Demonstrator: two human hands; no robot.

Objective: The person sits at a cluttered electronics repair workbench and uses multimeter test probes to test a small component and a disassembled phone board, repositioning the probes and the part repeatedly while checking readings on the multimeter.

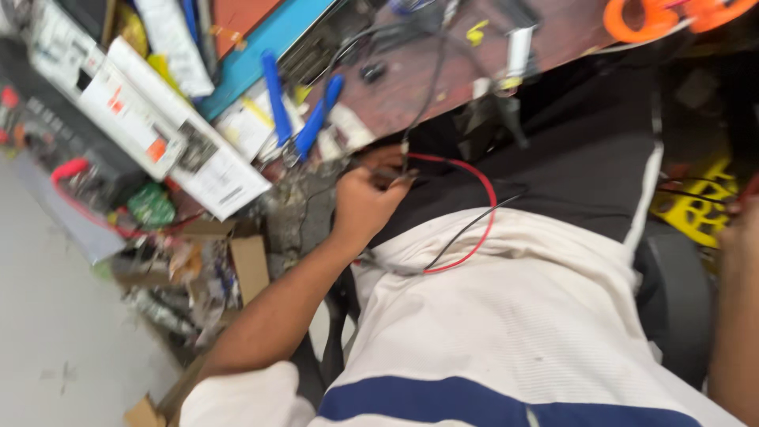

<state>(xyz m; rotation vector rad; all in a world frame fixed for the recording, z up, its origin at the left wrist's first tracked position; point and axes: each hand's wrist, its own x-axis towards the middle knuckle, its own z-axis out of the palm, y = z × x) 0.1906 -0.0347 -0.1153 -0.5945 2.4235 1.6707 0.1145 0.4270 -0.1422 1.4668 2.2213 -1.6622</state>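
Observation:
My left hand (362, 202) is closed around a thin dark probe-like piece at the edge of the reddish-brown workbench (427, 87). A red wire (479, 183) and a black wire (468, 228) loop from that hand down over my white shirt (506, 316). Only my right forearm (737, 300) shows at the right edge of the view. Its hand is blurred and cut off near a yellow plastic part (700, 207); whether it holds anything cannot be told.
Blue-handled pliers (304, 119) lie on the cluttered bench beside white printed cartons (158, 126). An orange ring-shaped tool (652, 17) sits at the top right. Open cardboard boxes (247, 265) with scraps, a green item (150, 205) and a red cable (71, 170) crowd the left side.

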